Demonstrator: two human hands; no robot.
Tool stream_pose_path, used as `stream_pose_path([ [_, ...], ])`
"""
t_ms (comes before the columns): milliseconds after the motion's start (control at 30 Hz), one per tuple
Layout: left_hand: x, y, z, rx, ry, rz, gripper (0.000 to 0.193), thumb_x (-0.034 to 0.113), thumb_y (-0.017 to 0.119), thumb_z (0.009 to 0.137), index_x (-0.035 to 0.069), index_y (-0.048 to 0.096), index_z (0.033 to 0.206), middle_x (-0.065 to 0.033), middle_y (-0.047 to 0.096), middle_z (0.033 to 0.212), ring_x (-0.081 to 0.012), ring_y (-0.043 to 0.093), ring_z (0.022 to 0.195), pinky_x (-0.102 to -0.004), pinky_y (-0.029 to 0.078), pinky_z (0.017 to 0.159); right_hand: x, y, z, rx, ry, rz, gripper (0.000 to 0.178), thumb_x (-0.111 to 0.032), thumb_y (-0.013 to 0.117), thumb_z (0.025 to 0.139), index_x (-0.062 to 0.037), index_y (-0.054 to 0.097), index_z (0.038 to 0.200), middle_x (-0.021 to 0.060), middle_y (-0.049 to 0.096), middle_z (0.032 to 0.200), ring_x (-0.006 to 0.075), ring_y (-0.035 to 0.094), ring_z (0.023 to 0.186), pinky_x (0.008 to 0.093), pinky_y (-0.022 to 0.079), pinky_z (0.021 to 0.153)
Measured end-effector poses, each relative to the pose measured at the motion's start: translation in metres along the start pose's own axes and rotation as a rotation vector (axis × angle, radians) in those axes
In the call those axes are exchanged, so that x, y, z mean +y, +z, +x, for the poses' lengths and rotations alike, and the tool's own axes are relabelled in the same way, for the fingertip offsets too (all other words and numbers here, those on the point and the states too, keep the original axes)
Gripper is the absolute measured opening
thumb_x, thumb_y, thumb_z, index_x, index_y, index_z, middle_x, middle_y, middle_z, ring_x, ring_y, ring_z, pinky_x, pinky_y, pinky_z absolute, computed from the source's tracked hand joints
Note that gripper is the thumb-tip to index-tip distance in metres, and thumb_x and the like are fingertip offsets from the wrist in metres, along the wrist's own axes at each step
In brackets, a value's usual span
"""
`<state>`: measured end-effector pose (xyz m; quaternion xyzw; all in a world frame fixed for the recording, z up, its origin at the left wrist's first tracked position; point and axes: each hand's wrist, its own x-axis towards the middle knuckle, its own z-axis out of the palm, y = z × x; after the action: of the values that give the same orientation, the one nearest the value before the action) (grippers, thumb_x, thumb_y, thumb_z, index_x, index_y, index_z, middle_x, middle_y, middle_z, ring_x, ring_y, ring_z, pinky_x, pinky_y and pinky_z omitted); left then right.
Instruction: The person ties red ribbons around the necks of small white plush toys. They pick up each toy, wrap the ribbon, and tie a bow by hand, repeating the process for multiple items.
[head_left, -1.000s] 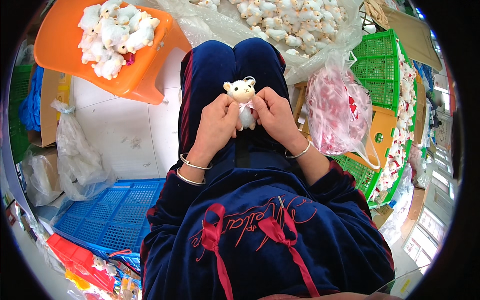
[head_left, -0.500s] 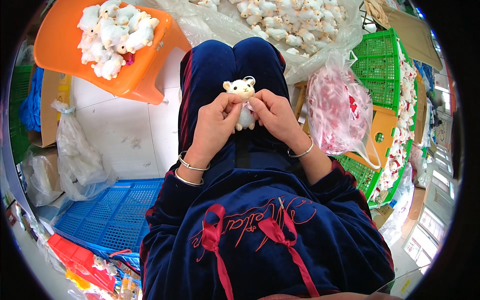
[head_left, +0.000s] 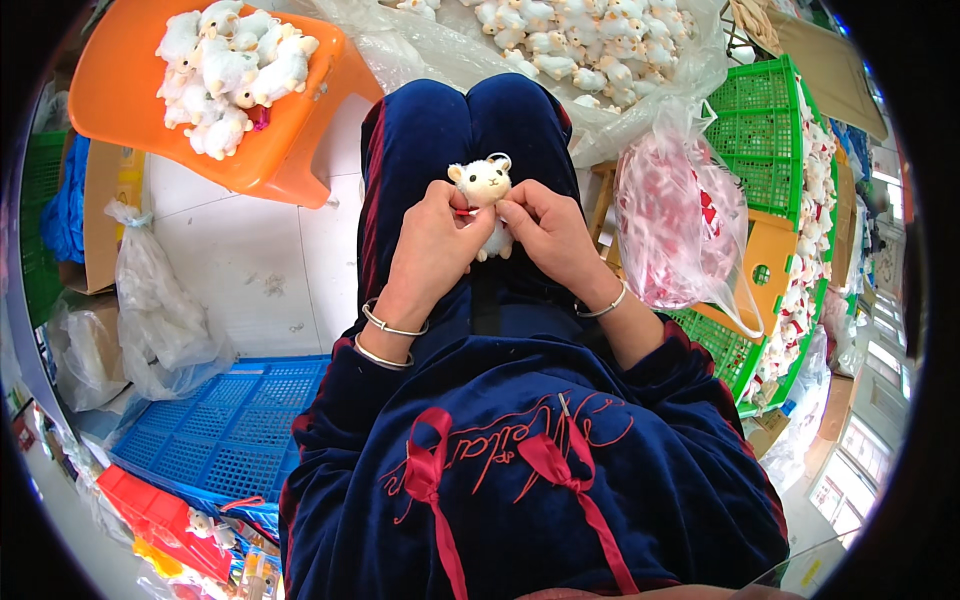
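A small white plush lamb (head_left: 485,181) with a cream face and a white loop on its head rests upright between my knees, facing up toward me. My left hand (head_left: 437,237) is closed at the lamb's neck, and a bit of a small red-and-white strip (head_left: 463,211) shows between its thumb and finger. On the other side of the neck, my right hand (head_left: 545,228) is pinched closed against the lamb. The fingertips cover most of the neck and upper body; only the lower belly and feet show below.
Several plush lambs (head_left: 228,70) lie on an orange plastic stool (head_left: 110,80) at the far left. More are heaped on clear plastic sheeting (head_left: 420,55) ahead. At my right hang a bag of red-and-white pieces (head_left: 675,215) and green crates (head_left: 745,130). A blue crate (head_left: 220,430) is at my left.
My left thumb has moved across to the right, below the lamb's chin, and red now shows at its fingers. The lamb's head has turned slightly to the right.
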<state>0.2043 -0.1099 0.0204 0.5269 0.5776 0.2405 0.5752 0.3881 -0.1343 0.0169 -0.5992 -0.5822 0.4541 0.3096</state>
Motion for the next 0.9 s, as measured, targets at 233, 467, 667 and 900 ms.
stream_pose_path([
  [233, -0.014, 0.005, 0.001, 0.040, 0.099, 0.103, 0.028, 0.021, 0.074, 0.093, -0.001, 0.057, 0.099, -0.0102, 0.070, 0.076, -0.0102, 0.063, 0.053, -0.0249, 0.050, 0.047, -0.005, 0.001, -0.001, 0.038, -0.037, -0.080, 0.018, -0.017, 0.068, 0.099, 0.0007, 0.067, 0.095, 0.0155, 0.068, 0.076, 0.0211, 0.064, 0.062, 0.0340, 0.050, 0.061],
  [467, -0.011, -0.007, -0.005, -0.085, 0.045, -0.078, 0.025, 0.022, 0.072, 0.095, -0.001, 0.061, 0.094, -0.0071, 0.067, 0.073, -0.0087, 0.060, 0.053, -0.0245, 0.048, 0.047, -0.002, -0.001, -0.003, 0.009, 0.037, -0.031, 0.021, -0.018, 0.067, 0.103, 0.0018, 0.065, 0.096, 0.0008, 0.062, 0.072, 0.0042, 0.050, 0.067, 0.0254, 0.043, 0.059],
  [667, -0.002, -0.006, -0.001, -0.101, -0.089, -0.203, 0.030, 0.023, 0.067, 0.101, -0.001, 0.066, 0.082, -0.0004, 0.060, 0.064, -0.0043, 0.052, 0.047, -0.0216, 0.039, 0.044, -0.004, 0.000, -0.002, 0.015, 0.012, -0.050, 0.022, -0.019, 0.066, 0.101, 0.0016, 0.064, 0.094, 0.0141, 0.065, 0.071, 0.0195, 0.061, 0.059, 0.0341, 0.047, 0.057],
  [900, -0.014, 0.004, 0.002, -0.041, 0.095, -0.137, 0.027, 0.022, 0.067, 0.102, -0.002, 0.069, 0.089, 0.0009, 0.061, 0.066, -0.0034, 0.050, 0.049, -0.0217, 0.037, 0.045, -0.003, 0.001, -0.002, 0.008, 0.034, 0.003, 0.022, -0.019, 0.064, 0.102, 0.0019, 0.063, 0.095, 0.0165, 0.067, 0.075, 0.0229, 0.064, 0.063, 0.0358, 0.049, 0.061],
])
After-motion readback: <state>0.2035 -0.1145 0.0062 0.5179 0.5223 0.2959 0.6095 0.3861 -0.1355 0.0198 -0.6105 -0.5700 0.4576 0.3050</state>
